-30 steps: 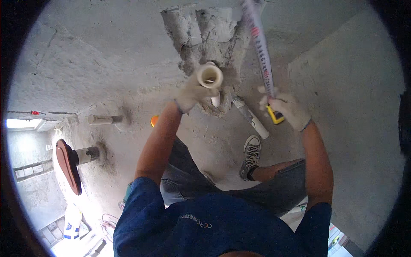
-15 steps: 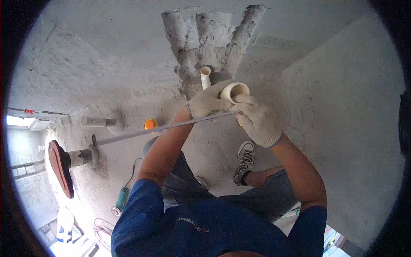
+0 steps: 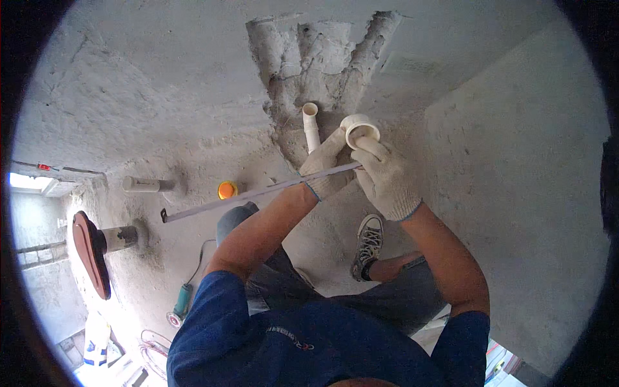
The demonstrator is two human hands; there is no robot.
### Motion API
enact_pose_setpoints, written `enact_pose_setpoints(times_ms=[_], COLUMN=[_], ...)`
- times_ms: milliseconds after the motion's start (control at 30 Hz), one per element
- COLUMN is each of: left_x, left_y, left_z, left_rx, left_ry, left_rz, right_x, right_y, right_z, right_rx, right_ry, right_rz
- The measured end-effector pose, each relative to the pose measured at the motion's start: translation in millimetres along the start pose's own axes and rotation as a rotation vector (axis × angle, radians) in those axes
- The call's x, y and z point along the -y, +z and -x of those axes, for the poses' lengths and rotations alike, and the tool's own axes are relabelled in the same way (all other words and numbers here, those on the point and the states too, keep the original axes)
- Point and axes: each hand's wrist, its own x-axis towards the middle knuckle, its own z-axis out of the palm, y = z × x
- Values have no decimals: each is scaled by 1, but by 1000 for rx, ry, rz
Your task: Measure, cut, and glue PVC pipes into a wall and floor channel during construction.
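Note:
A white plastic pipe fitting (image 3: pixel 352 120) with a round, wide mouth is held up in front of me. My left hand (image 3: pixel 327 169), in a knitted work glove, is closed around its lower left side. The gloved right hand (image 3: pixel 389 184) grips a tape measure, whose case is hidden in the palm. From there the extended metal blade (image 3: pixel 258 191) runs left across my left wrist, and its hooked end hangs free. Fingers of the right hand also reach into the fitting's mouth. Just beyond the left hand, a narrower white pipe (image 3: pixel 311 134) stands with its open end up.
A chiselled recess (image 3: pixel 316 58) cuts into the wall ahead. On the left are a capped pipe stub (image 3: pixel 140 184), an orange round piece (image 3: pixel 227 189), a brown oval lid (image 3: pixel 91 255) on a thick pipe, and a green angle grinder (image 3: pixel 182 302) with its cord.
The blade's free end has come away from near the thick pipe and moved right and slightly down. My left hand has shifted lower on the fitting, which has turned slightly.

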Motion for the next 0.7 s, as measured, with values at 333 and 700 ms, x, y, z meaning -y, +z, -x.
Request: enact_pose_setpoints(times_ms=[333,700], left_x=[-19,-112], left_y=[10,-25], left_z=[-9,-99], left_rx=[45,192], left_ry=[33,208], left_rz=[-130,151], right_x=[4,6], right_y=[-6,-26], right_z=[-2,13], right_rx=[86,114], right_ry=[3,117], right_rz=[-28,-167])
